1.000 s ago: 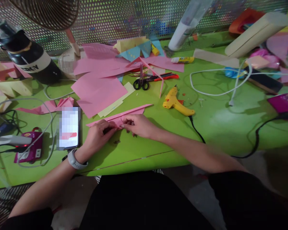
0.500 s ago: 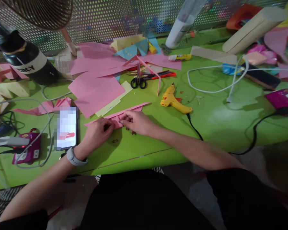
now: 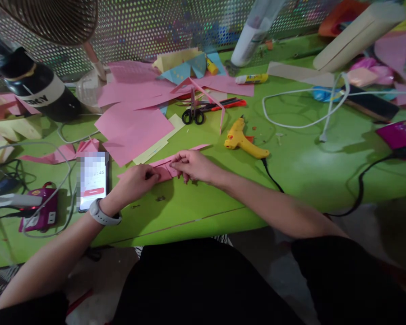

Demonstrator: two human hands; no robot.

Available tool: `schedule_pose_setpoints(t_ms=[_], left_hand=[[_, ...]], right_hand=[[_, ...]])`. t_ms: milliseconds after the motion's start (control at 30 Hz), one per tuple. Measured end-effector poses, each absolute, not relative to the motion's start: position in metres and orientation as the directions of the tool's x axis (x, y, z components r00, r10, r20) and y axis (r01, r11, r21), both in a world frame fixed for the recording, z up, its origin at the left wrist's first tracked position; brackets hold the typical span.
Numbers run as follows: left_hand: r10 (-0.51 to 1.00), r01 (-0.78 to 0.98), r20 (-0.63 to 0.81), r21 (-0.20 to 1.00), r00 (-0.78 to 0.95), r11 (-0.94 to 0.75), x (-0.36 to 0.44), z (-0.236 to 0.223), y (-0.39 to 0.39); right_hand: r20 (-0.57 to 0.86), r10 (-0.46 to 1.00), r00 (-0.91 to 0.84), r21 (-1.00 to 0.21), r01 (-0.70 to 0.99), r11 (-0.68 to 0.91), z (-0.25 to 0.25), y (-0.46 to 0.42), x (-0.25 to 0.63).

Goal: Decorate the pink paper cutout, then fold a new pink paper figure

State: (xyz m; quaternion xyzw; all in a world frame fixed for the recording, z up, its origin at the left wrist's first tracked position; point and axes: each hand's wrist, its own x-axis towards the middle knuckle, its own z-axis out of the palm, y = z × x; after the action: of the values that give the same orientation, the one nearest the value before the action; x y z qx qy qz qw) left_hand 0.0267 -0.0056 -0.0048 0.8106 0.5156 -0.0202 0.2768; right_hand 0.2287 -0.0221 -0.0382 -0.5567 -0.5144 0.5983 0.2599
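Note:
A folded pink paper strip (image 3: 163, 171) lies across the green table in front of me, with a crease or seam near its middle. My left hand (image 3: 137, 183) is closed on its left part, thumb and fingertips at the paper. From the other side my right hand (image 3: 193, 167) pinches the strip just right of the crease. The strip's thin tip (image 3: 201, 146) sticks out beyond my right hand. Pale yellow paper (image 3: 152, 151) and a pink sheet (image 3: 133, 131) lie behind the strip. To the right rests a yellow glue gun (image 3: 243, 140).
Black-handled scissors (image 3: 193, 115) and a glue stick (image 3: 251, 79) lie further back. A phone (image 3: 94, 180) and a purple power strip (image 3: 42, 210) are at left, near a black bottle (image 3: 43, 85). A white cable (image 3: 291, 128) loops at right, and a fan (image 3: 54, 20) stands behind.
Around the pink strip both hands have shifted slightly; more of its folded face and its crease now show between them. The phone screen shows different content.

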Motion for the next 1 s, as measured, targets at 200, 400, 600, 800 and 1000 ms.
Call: schedule_pose_setpoints(t_ms=[200,400,600,800,1000], left_hand=[[0.848,0.872,-0.291,0.356,0.444,-0.335,0.028,-0.008,-0.004],[0.861,0.868,-0.195,0.279,0.470,-0.411,0.029,-0.014,-0.013],[0.882,0.876,-0.127,0.247,0.453,-0.414,0.029,-0.019,-0.017],[0.883,0.860,-0.077,0.283,0.462,-0.425,0.026,-0.023,-0.016],[0.878,0.866,-0.094,0.243,0.469,-0.437,0.027,-0.021,-0.018]], right_hand=[[-0.410,0.877,-0.250,-0.900,0.265,-0.345,-0.035,-0.022,0.230],[-0.394,0.878,-0.270,-0.908,0.260,-0.328,-0.042,-0.022,0.230],[-0.405,0.875,-0.264,-0.902,0.270,-0.336,-0.040,-0.023,0.230],[-0.388,0.880,-0.272,-0.912,0.250,-0.325,-0.040,-0.024,0.231],[-0.368,0.880,-0.301,-0.921,0.248,-0.300,-0.041,-0.025,0.232]])
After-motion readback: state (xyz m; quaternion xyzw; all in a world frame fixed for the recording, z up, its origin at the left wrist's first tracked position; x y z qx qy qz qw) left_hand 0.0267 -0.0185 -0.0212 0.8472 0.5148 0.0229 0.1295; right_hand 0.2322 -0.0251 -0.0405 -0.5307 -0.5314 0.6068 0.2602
